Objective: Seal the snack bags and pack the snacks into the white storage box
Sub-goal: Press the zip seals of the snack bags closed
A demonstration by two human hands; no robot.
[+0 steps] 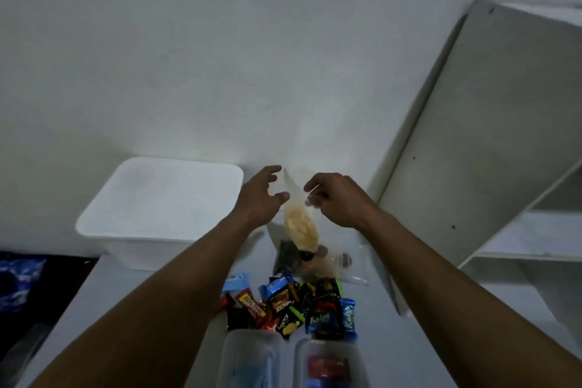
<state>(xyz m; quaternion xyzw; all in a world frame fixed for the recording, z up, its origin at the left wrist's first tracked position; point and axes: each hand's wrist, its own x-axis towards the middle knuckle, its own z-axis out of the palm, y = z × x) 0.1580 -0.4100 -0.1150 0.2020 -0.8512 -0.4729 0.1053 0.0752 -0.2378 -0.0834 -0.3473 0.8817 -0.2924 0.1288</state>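
The right hand [333, 198] is pinching the top edge of the clear snack bag [300, 225], which is hanging below the fingers, right of the white storage box [157, 208]. The left hand [261, 194] is touching that edge with fingers spread wide; I cannot tell whether it is gripping.

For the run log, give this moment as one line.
bag held up | right hand pinches top | left hand touches edge

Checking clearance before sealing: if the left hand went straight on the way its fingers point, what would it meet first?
Probably the top of the clear plastic bag of yellow snacks, just ahead of the left hand; past it, only the plain white wall. Depth is unclear.
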